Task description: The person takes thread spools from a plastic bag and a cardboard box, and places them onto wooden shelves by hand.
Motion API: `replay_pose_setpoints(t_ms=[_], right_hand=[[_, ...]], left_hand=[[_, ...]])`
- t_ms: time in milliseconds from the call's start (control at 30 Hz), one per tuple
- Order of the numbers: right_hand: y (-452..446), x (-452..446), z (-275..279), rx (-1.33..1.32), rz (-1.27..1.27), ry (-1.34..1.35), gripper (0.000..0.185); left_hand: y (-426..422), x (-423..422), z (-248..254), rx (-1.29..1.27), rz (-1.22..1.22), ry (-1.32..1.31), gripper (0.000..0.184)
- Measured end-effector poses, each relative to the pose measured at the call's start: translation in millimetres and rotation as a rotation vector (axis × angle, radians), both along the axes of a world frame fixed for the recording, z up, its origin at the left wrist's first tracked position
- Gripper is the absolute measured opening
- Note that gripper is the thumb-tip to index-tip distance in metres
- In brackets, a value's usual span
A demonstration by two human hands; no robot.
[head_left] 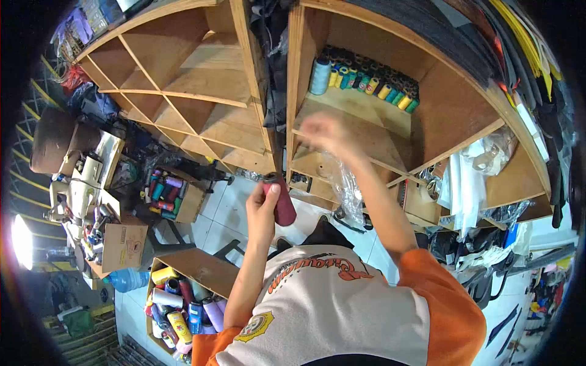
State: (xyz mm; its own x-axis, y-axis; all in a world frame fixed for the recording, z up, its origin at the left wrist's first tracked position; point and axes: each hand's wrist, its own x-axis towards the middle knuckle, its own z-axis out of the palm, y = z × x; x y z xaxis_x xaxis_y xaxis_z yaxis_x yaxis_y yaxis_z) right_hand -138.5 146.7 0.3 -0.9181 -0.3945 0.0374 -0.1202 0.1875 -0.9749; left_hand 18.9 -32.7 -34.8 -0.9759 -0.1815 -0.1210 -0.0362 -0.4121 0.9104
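Gripping maroon spool (285, 210), axis slanted, dark end foremost: left hand (261, 210); right hand (323, 131), blurred, unclear.

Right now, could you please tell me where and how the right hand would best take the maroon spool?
I'd suggest the right hand wrap the lower body of the maroon spool, coming from the right: the left hand covers its upper left side, while that lower, rounded part looks free.

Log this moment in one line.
left hand: holds maroon spool | right hand: blurred, near wooden shelf, grip unclear | on shelf: light blue spool, smaller spools
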Motion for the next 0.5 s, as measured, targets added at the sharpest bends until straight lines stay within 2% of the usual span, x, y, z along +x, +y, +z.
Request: replay_pose_setpoints(t_ms=[33,67,133,167,200,233,300,333,367,433,500], right_hand=[[0,12,-17,0.02,0.341,-0.043,0.034],[-3,39,-8,-0.007,0.455,-0.069,0.039],[-14,82,10,0.176,0.372,0.062,0.046],[-17,85,9,0.196,0.31,0.068,0.05],[-21,89,8,0.215,0.248,0.071,0.053],[-22,91,7,0.234,0.187,0.075,0.056],[-16,85,12,0.128,0.087,-0.024,0.058],[-11,78,16,0.074,0.04,-0.072,0.059],[-7,70,19,0.021,-0.004,-0.121,0.06],[0,35,10,0.287,-0.375,0.34,0.041],[-1,9,14,0.258,-0.642,0.49,0.045]], left_hand=[[0,-5,0,-0.04,0.018,0.05,0.029],[0,-10,3,-0.01,0.034,0.061,0.026],[6,-22,9,0.0,0.066,0.147,0.026],[8,-27,10,0.004,0.086,0.188,0.026],[7,-30,10,-0.037,0.022,0.165,0.037],[9,-33,11,-0.053,0.022,0.184,0.041],[15,-39,18,-0.086,0.027,0.231,0.05],[16,-37,36,-0.087,0.001,0.23,0.062],[14,-38,36,-0.135,0.006,0.242,0.062],[10,-41,33,-0.228,0.02,0.269,0.064],[7,-37,20,-0.276,0.072,0.217,0.066]])
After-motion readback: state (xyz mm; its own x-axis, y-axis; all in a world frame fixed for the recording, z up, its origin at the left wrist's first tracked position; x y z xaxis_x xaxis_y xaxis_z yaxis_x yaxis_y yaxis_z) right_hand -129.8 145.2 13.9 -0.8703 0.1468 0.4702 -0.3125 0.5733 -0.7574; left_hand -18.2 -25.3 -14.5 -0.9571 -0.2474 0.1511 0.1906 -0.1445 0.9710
